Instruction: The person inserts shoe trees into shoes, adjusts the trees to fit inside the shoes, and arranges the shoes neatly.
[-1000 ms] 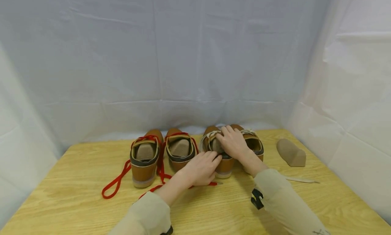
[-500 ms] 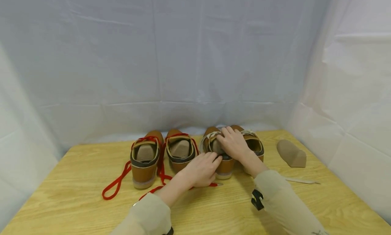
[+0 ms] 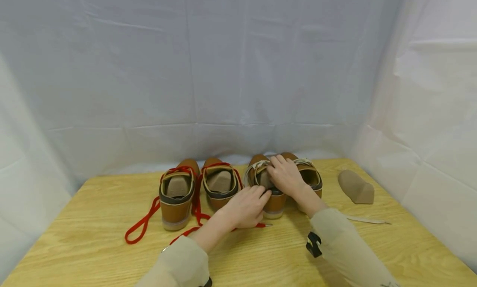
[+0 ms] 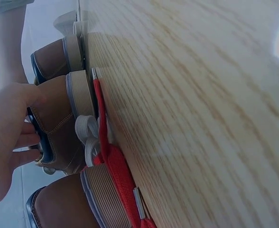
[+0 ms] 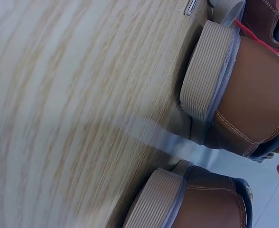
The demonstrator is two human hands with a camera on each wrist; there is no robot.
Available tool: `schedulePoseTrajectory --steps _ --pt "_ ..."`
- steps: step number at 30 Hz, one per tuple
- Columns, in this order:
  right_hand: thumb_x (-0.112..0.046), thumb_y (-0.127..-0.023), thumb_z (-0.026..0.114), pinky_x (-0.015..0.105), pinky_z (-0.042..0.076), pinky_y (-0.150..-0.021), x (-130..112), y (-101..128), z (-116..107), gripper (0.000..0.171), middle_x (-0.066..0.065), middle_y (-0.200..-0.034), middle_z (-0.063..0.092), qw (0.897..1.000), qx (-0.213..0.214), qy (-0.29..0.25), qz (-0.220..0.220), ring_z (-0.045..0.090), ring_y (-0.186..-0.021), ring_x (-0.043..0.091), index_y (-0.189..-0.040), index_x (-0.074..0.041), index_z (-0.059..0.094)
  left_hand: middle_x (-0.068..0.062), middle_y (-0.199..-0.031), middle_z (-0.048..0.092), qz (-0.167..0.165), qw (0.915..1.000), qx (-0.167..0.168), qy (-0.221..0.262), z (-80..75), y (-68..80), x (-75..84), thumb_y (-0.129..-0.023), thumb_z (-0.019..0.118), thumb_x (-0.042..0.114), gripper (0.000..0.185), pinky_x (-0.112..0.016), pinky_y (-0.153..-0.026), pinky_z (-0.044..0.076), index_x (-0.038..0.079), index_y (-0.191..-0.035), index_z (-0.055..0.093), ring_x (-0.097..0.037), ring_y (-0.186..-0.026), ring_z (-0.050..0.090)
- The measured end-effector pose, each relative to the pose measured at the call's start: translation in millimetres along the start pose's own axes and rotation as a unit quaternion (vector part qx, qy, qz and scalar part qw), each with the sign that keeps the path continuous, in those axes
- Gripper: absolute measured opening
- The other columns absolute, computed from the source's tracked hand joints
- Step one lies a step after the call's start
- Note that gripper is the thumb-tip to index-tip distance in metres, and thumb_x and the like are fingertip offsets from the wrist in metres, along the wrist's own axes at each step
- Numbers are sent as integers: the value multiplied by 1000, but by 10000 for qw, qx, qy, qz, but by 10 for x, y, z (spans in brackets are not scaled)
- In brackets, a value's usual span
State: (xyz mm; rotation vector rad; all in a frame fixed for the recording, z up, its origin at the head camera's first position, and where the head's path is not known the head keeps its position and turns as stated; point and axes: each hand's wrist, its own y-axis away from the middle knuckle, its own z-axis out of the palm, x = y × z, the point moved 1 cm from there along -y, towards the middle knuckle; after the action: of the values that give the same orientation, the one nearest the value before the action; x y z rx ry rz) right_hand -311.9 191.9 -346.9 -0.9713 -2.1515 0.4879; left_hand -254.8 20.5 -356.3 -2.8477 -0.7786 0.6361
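Shoe with cream laces [image 3: 269, 187] stands toward the far edge of the wooden table [image 3: 93, 245], third in a row of four brown shoes, heel facing the person. Left hand [image 3: 247, 206] grips its heel collar with curled fingers, thumb against the brown back. Right hand [image 3: 286, 175] lies over the shoe's opening, fingers bent into the cream laces; whether it pinches one cannot be told. Its partner [image 3: 311, 177] stands touching it on the right. Two shoes with red laces [image 3: 197, 187] stand just beside, toward the left edge. A tan shoe insert [image 3: 355, 186] lies near the right edge.
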Motion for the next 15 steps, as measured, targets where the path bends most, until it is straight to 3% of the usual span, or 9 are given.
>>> schedulePoseTrajectory --steps 15 --pt "-14 -72 79 33 40 -55 -3 10 -11 13 8 -83 53 9997 11 -249 63 47 -75 24 -71 -7 68 -11 -119 51 69 9999 130 31 -16 17 -4 -89 56 28 50 -32 -85 45 2 -131 48 -23 -104 53"
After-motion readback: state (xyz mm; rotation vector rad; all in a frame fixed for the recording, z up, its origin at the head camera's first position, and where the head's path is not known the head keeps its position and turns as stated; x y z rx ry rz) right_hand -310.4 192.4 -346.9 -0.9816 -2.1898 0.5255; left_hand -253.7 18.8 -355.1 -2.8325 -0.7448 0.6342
